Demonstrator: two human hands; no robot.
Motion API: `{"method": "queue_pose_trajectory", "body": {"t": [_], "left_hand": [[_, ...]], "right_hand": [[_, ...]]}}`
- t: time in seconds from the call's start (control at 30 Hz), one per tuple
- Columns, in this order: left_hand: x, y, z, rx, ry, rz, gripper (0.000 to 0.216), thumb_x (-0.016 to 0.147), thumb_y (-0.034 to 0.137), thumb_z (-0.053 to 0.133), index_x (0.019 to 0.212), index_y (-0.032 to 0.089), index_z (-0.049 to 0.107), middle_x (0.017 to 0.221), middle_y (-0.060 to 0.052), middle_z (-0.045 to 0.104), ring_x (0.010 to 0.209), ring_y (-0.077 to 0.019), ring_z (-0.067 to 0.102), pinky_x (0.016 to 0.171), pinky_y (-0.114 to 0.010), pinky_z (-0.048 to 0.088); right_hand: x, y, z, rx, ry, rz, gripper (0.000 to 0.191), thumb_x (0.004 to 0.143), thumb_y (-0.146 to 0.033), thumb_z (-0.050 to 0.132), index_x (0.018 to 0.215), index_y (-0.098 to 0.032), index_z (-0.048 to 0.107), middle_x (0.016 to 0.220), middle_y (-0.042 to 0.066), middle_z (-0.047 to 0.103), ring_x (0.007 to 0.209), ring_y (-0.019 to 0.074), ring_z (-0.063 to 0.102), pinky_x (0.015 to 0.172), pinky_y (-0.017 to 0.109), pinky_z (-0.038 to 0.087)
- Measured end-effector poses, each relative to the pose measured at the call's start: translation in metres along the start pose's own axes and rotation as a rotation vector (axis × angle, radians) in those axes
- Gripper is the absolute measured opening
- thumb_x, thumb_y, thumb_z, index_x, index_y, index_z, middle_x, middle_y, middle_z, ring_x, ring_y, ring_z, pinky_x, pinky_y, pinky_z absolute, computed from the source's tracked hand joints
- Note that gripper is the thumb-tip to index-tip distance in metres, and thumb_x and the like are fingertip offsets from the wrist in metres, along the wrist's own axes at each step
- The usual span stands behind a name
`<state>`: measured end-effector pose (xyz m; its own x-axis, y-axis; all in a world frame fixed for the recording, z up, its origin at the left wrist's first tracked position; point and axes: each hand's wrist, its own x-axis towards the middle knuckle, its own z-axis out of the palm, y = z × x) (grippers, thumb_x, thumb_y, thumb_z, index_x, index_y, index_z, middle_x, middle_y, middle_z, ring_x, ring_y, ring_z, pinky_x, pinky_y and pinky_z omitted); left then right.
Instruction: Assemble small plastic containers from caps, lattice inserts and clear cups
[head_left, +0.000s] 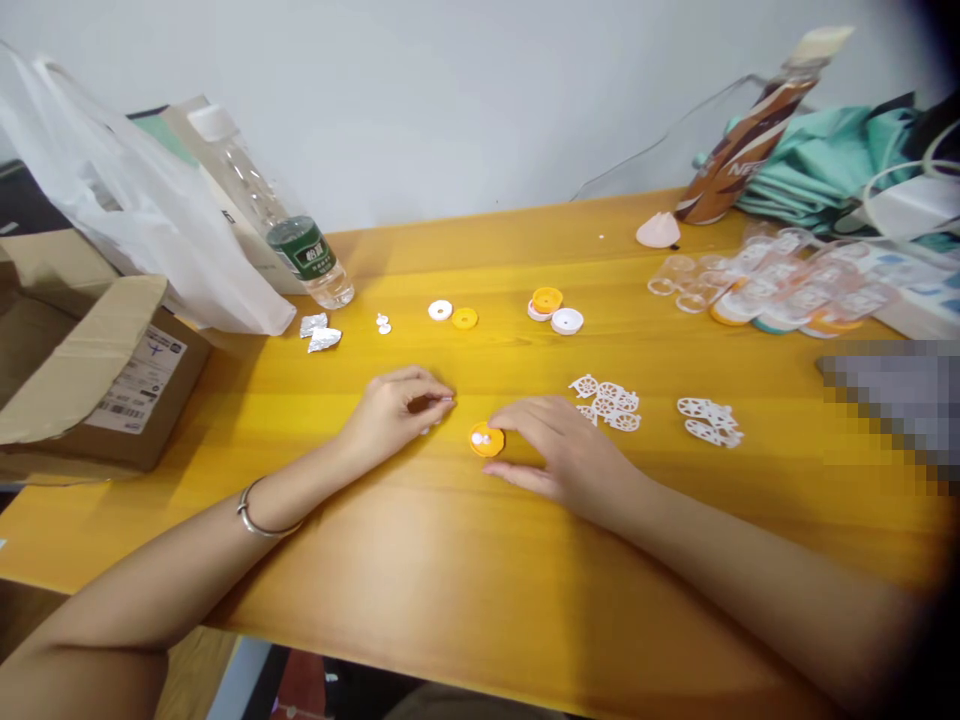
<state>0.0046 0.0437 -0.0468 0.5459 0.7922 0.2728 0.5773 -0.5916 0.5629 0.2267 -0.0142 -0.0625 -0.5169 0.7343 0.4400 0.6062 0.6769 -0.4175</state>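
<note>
An orange round shallow cap (pixel 475 449) lies on the wooden table with small white pieces (pixel 481 439) inside it. My right hand (pixel 574 455) curves around the cap's right side, index finger at the upper rim and thumb at the lower one. To the left of the cap, my left hand (pixel 397 412) is closed in a pinch, thumb against fingers. A tiny pale bit shows at its fingertips, too small to name. White spoked plastic parts (pixel 609 402) lie just beyond my right hand, and more white openwork parts (pixel 709 420) are further right.
Behind my hands are white and orange discs (pixel 465 318), stacked round caps (pixel 567 321), small white pieces (pixel 383 324) and crumpled foil (pixel 324 340). A cardboard box (pixel 172 400) and water bottle (pixel 311 260) stand left. Clear plastic parts (pixel 810 275) and a brown bottle (pixel 739 150) are right.
</note>
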Motion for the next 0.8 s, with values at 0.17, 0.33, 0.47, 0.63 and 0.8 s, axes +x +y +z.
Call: {"method": "queue_pose_trajectory", "body": {"t": [0.17,0.33,0.47,0.63,0.8], "left_hand": [[-0.006,0.008,-0.003,0.084,0.033,0.103,0.013,0.081,0.020,0.055,0.085,0.017,0.067,0.083,-0.005,0.069,0.071,-0.0116,0.063,0.069,-0.023,0.051],[-0.016,0.029,0.001,-0.033,0.118,0.219,0.013,0.081,0.015,0.057,0.091,0.017,0.064,0.085,-0.005,0.069,0.075,-0.0107,0.063,0.068,-0.022,0.052],[-0.024,0.045,0.013,-0.139,0.141,0.244,0.012,0.080,0.015,0.058,0.092,0.017,0.060,0.082,-0.004,0.069,0.074,-0.0108,0.065,0.068,-0.023,0.054],[-0.027,0.046,0.027,-0.368,0.248,0.096,0.015,0.079,0.018,0.061,0.089,0.016,0.049,0.081,-0.005,0.066,0.076,-0.0125,0.066,0.071,-0.026,0.057],[-0.022,0.041,0.019,-0.255,0.075,0.069,0.024,0.081,0.027,0.059,0.101,0.018,0.049,0.094,-0.006,0.063,0.087,-0.0147,0.062,0.079,-0.031,0.051]], "right_hand": [[-0.002,-0.001,-0.004,0.122,0.149,-0.004,0.022,0.079,-0.031,0.062,0.098,-0.022,0.054,0.095,0.005,0.066,0.090,0.0187,0.061,0.079,0.034,0.047],[-0.001,-0.006,-0.006,0.225,0.233,-0.026,0.012,0.082,-0.019,0.058,0.094,-0.023,0.058,0.084,0.002,0.069,0.079,0.0143,0.064,0.074,0.028,0.050],[-0.002,-0.008,-0.003,0.293,0.237,-0.017,0.013,0.084,-0.019,0.054,0.094,-0.024,0.061,0.084,0.002,0.071,0.077,0.0142,0.066,0.071,0.027,0.053],[-0.002,-0.009,0.000,0.319,0.273,-0.009,0.013,0.084,-0.016,0.053,0.089,-0.023,0.063,0.080,0.002,0.071,0.075,0.0136,0.067,0.069,0.026,0.054],[-0.002,-0.007,-0.003,0.228,0.289,0.090,0.011,0.082,-0.014,0.054,0.081,-0.023,0.062,0.076,0.000,0.070,0.068,0.0131,0.065,0.064,0.026,0.052]]}}
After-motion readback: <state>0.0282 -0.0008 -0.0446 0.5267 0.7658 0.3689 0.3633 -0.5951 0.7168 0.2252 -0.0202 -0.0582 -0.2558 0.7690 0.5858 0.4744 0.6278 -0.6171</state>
